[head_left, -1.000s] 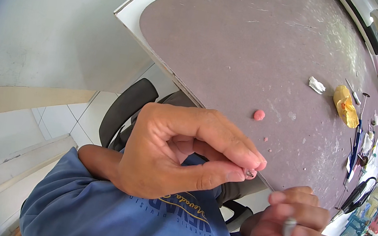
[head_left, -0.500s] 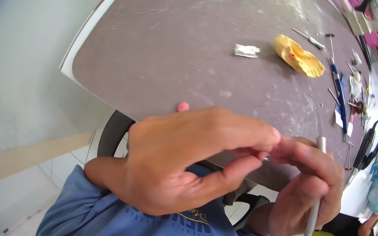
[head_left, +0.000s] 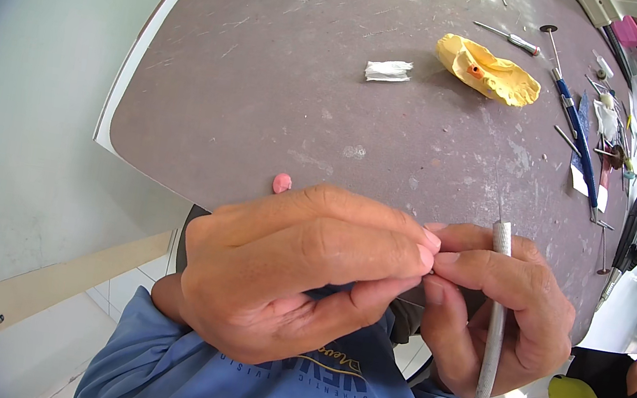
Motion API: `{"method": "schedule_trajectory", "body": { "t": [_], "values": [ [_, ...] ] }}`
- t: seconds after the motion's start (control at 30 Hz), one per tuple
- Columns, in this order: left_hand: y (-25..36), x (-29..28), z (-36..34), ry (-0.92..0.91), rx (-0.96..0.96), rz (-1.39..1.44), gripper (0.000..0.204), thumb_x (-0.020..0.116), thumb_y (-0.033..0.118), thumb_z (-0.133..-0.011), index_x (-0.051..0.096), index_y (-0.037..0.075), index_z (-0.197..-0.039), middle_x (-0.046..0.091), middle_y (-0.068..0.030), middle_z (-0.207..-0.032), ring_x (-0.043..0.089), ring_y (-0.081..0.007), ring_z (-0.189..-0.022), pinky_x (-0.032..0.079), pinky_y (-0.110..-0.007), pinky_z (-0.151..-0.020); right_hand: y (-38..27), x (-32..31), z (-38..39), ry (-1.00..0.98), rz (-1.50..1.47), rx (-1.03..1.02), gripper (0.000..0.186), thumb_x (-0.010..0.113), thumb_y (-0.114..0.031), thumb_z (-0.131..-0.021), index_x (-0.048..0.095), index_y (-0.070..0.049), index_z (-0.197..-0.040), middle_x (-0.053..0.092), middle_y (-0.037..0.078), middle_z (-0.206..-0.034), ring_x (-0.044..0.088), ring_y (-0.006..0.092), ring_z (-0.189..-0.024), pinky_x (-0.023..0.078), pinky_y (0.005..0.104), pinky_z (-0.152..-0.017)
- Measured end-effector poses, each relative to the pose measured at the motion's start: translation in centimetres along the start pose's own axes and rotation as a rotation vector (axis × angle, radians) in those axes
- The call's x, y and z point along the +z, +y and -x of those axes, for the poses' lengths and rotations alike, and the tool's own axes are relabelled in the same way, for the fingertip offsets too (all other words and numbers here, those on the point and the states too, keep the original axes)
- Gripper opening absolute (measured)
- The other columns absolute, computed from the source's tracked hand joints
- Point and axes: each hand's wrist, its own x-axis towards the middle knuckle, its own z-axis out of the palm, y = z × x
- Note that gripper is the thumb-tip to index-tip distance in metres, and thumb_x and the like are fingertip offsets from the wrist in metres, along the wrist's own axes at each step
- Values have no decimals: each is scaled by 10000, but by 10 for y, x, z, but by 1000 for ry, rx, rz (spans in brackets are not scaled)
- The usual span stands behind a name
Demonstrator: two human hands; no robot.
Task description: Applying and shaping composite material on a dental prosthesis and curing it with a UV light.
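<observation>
My left hand point(head_left: 299, 271) is closed in a pinch, its fingertips meeting those of my right hand point(head_left: 533, 316) just over the table's near edge. Whatever sits between the fingertips is too small and covered to make out. Across the fingers of my right hand rests a slim silver hand tool point(head_left: 491, 343) with a knurled end and a fine tip pointing away from me. The right thumb and forefinger are pressed together beside it. A small pink lump point(head_left: 282, 184) lies on the table beyond my left hand's knuckles.
On the brown table point(head_left: 253, 89) lie a white roll point(head_left: 388, 71), a yellow plaster mould point(head_left: 488, 72) with an orange spot, a screwdriver-like tool point(head_left: 518, 42) and a blue-handled tool point(head_left: 578, 136). A black handpiece point(head_left: 629, 236) lies at right. Someone in black point(head_left: 606, 382) sits beyond.
My right thumb and fingers have closed in against the left fingertips, covering a small shiny bit seen between them before. The silver tool has shifted left, and the pink lump shows more fully.
</observation>
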Motion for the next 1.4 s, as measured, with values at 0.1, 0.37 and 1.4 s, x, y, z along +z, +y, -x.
{"method": "schedule_trajectory", "body": {
  "t": [0.1,0.37,1.4],
  "values": [
    [2,0,1,8,-18,-17,253,730,-109,-708,616,-7,-910,686,-177,-866,703,-199,-745,558,-223,-639,0,0,-1,-7,15,-28,198,662,81,-701,599,69,-888,666,267,-801,677,252,-692,513,272,-597],
    [1,0,1,-9,-6,-39,261,747,-80,-703,623,11,-913,688,-166,-851,699,-185,-723,534,-203,-596,1,-1,-1,-14,19,-48,199,670,72,-688,599,60,-873,671,250,-785,671,236,-671,504,273,-579],
    [0,0,1,-22,-7,8,252,734,-85,-702,619,-10,-914,664,-179,-858,664,-173,-724,530,-214,-600,2,0,-1,-8,-16,-65,183,667,61,-700,586,62,-865,663,239,-748,659,212,-616,488,252,-519]
  ]
}}
